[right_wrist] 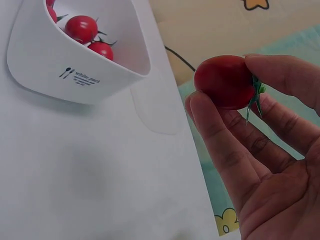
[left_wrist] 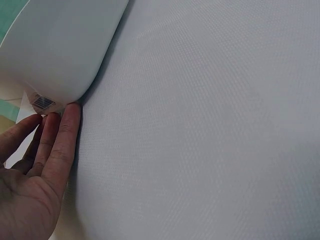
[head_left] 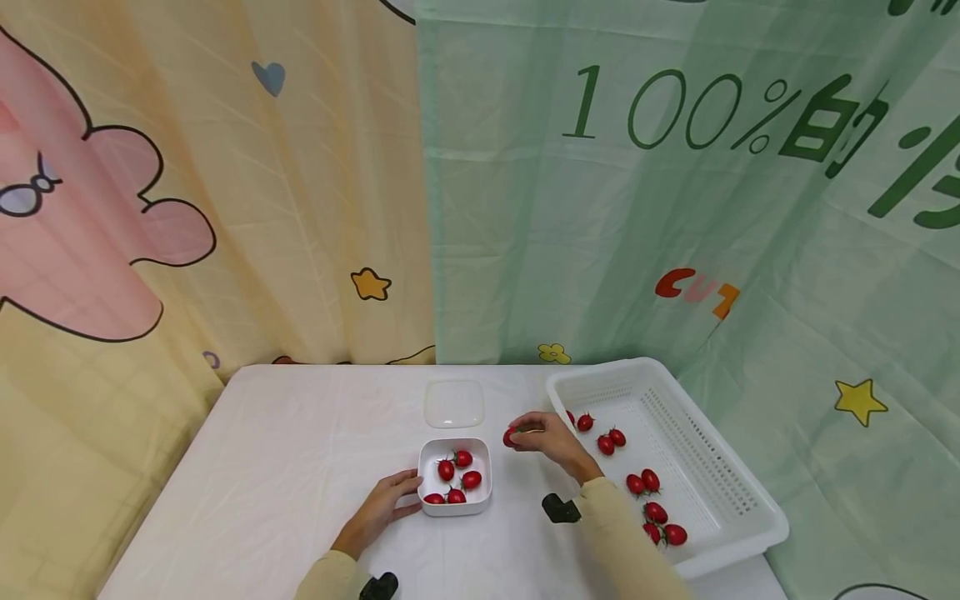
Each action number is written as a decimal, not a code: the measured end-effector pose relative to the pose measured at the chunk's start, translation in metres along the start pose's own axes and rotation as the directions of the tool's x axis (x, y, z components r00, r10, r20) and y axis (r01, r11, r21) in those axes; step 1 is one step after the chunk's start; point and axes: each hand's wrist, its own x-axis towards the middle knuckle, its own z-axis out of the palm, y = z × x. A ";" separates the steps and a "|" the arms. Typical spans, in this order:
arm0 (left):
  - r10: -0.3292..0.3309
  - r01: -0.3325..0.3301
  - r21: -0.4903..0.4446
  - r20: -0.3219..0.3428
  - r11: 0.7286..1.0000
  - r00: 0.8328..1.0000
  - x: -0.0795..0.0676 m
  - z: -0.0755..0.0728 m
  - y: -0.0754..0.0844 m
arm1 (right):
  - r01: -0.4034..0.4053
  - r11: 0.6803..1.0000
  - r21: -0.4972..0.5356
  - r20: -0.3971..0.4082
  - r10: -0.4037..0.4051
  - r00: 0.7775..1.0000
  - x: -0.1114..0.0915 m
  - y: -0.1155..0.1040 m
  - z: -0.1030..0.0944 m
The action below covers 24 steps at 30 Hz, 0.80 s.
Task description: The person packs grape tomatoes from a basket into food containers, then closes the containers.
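Note:
A cherry tomato [right_wrist: 225, 82] with a green stem is pinched between the thumb and fingers of my right hand [head_left: 551, 439], in the air between the small box and the big basket. Fingertips of my left hand [head_left: 386, 502] touch the left side of the small white box [head_left: 454, 509]; the left wrist view shows them, nearly straight, against its wall beside a barcode label [left_wrist: 42, 102]. Several cherry tomatoes [head_left: 471, 480] lie inside the box. More cherry tomatoes [head_left: 656, 512] are spread along the near left part of the white basket [head_left: 720, 467].
A clear lid [head_left: 454, 403] lies flat on the white-covered table [head_left: 300, 450] behind the box. The basket's raised rim stands to the right, beneath my right forearm. Printed curtains [head_left: 495, 208] hang behind the table and along its right side.

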 end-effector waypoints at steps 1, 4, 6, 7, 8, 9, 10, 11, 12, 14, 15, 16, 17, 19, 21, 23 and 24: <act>0.003 -0.003 -0.001 -0.004 1.000 1.000 0.000 0.000 0.000 | 0.000 1.000 0.002 0.008 0.000 1.000 0.002 0.001 0.003; 0.003 -0.003 -0.001 -0.003 1.000 1.000 0.000 0.000 0.000 | -0.010 1.000 -0.009 0.023 0.010 1.000 0.007 0.003 0.011; 0.006 -0.006 0.001 0.003 1.000 1.000 0.000 0.000 0.001 | -0.018 1.000 -0.015 0.030 0.018 0.999 0.009 0.003 0.018; 0.005 -0.005 0.004 0.007 1.000 1.000 0.000 0.000 0.001 | -0.018 1.000 -0.019 0.035 0.019 0.999 0.011 0.004 0.021; 0.003 -0.003 0.006 0.011 1.000 1.000 0.000 0.000 0.001 | -0.025 0.999 -0.022 0.040 0.026 0.999 0.012 0.004 0.024; 0.001 -0.001 0.007 0.016 1.000 1.000 0.001 -0.001 0.000 | -0.028 0.999 -0.024 0.045 0.029 0.999 0.013 0.005 0.027; 0.000 0.000 0.007 0.016 1.000 1.000 0.001 -0.001 0.000 | -0.031 0.999 -0.025 0.051 0.032 0.998 0.014 0.005 0.030; -0.002 0.002 0.008 0.013 1.000 1.000 0.001 -0.001 0.001 | -0.036 0.999 -0.024 0.058 0.038 0.998 0.015 0.006 0.033; -0.003 0.003 0.013 0.013 1.000 1.000 0.001 -0.001 0.001 | -0.036 0.999 -0.024 0.068 0.037 0.997 0.016 0.006 0.036; -0.013 0.013 0.014 0.007 1.000 1.000 0.001 -0.001 0.001 | -0.037 0.999 -0.020 0.083 0.038 0.996 0.017 0.006 0.041; -0.015 0.015 0.015 0.007 1.000 1.000 0.001 -0.001 0.001 | -0.035 0.999 -0.013 0.091 0.036 0.995 0.017 0.006 0.044; -0.017 0.017 0.016 0.003 1.000 1.000 0.001 0.000 0.002 | -0.031 0.999 -0.009 0.098 0.032 0.995 0.018 0.006 0.046; -0.018 0.018 0.016 0.001 1.000 1.000 0.001 0.000 0.002 | -0.027 1.000 -0.002 0.103 0.028 0.994 0.019 0.006 0.049; -0.018 0.018 0.017 0.004 1.000 1.000 0.001 0.000 0.002 | -0.031 0.999 0.009 0.110 0.030 0.994 0.020 0.007 0.055; -0.014 0.014 0.014 0.010 1.000 1.000 0.001 0.000 0.002 | -0.036 0.999 0.006 0.111 0.035 0.993 0.022 0.008 0.061; -0.012 0.011 0.015 0.013 1.000 1.000 0.000 0.000 0.002 | -0.049 0.999 -0.005 0.106 0.050 0.993 0.023 0.008 0.068; -0.011 0.010 0.015 0.016 1.000 1.000 -0.001 0.000 0.002 | -0.058 0.998 -0.012 0.103 0.059 0.993 0.023 0.008 0.071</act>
